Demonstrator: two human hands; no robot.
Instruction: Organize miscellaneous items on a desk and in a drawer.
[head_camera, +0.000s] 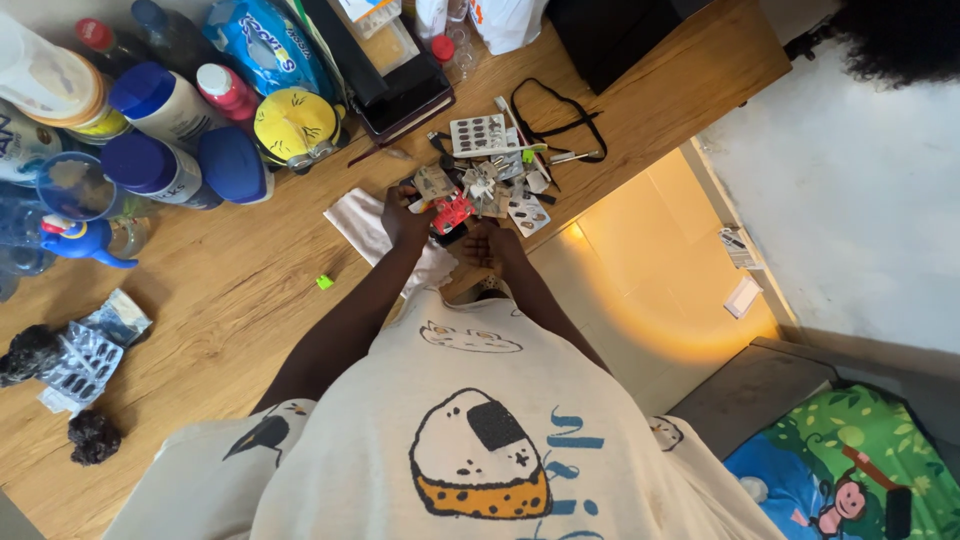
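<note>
Wooden table (230, 300) fills most of your view, its far-left end crowded with bottles (150, 110) and a yellow lid (295, 125). Your cream shirt (470, 430) with a printed rice ball covers the lower middle. To the right, a lit floor and a green and blue mat (850, 460).

At the table's edge, a white cloth (365, 225) lies under your left forearm. Your left hand (408, 218) rests on that cloth, fingers curled against a small red toy (452, 212); grip looks partly closed, though you cannot tell if it truly holds the toy. Your right hand (490, 243) sits just beside the toy, below it, fingers bent inward; held or only touching, cannot tell.

Beyond the toy: a heap of keys (482, 182), pill strips (478, 133), a black cord (560, 125). Small green bit (324, 282) lies alone, left of your arm.
</note>
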